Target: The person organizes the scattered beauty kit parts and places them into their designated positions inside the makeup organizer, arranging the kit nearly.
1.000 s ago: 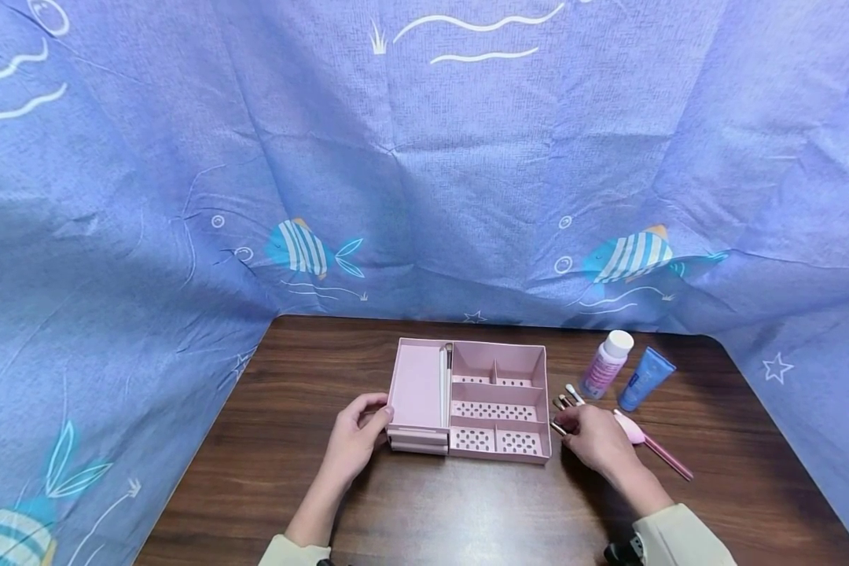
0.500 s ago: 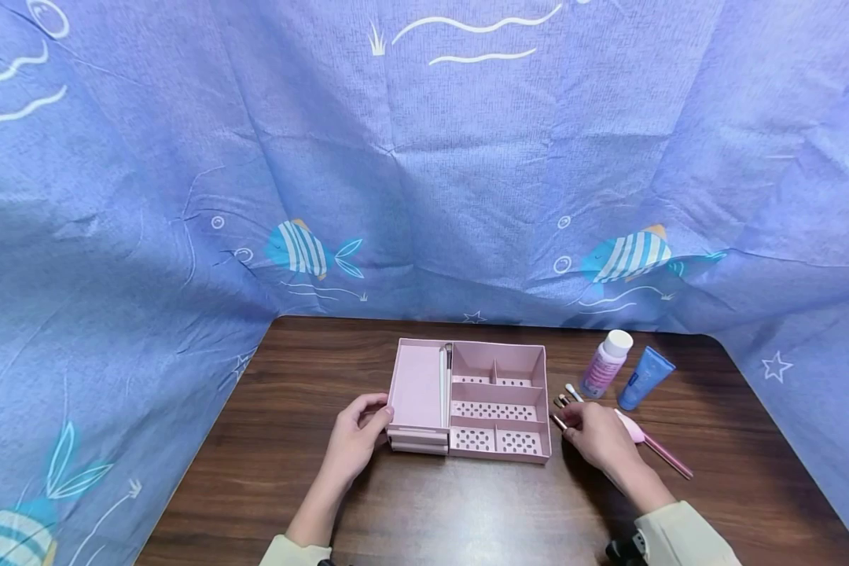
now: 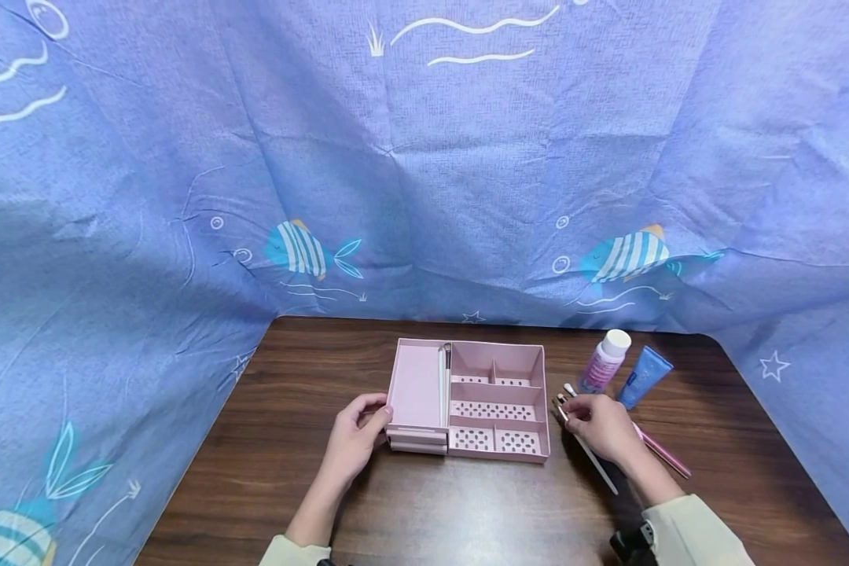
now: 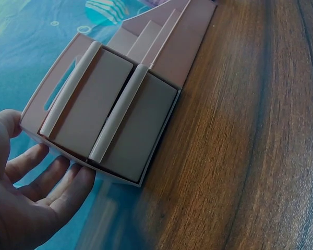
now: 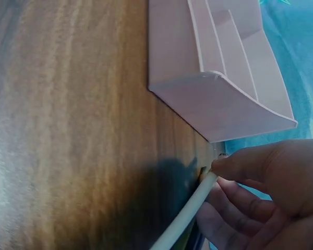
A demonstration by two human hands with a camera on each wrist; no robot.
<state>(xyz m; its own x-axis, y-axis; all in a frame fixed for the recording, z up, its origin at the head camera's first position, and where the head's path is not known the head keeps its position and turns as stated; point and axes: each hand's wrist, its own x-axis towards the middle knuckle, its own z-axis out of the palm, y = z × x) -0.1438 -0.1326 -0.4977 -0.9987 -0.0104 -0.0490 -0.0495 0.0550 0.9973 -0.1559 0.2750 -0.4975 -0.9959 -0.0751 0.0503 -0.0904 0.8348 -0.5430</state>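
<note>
In the head view, the pink organizer (image 3: 416, 385) sits toward the far edge of the desk (image 3: 495, 511), a narrow strip of wood behind it and a wide stretch in front. The left hand (image 3: 354, 432) holds its left front corner, thumb over the edge and fingers bent along the side. Past the organizer's right wall, across a small gap, the right hand (image 3: 601, 428) pinches a white-handled brush (image 3: 597, 468) between thumb and fingers; the handle slants toward the near edge. Just beside the hand's fingertips are other brush tips (image 3: 561, 398), and behind it stand a pink bottle (image 3: 600, 371) and a blue tube (image 3: 644, 377). Two brushes (image 3: 444, 393) lie in the organizer's narrow slot. The wood is dark and glossy; a blue fish-printed cloth (image 3: 424, 196) rises around the desk's back and sides. The right hand and wrist partly cover a pink-handled brush (image 3: 668, 457).

In the left wrist view, the thumb touches the organizer's upper edge and the fingertips its side, next to two stacked drawers (image 4: 146, 122). The organizer's far end is cut off.

In the right wrist view, the pinched handle runs out at the bottom; the fingers conceal its upper end. The organizer's corner is near the fingertips. Whether the brush touches the wood cannot be told, and dark shapes under the fingers are unclear.
</note>
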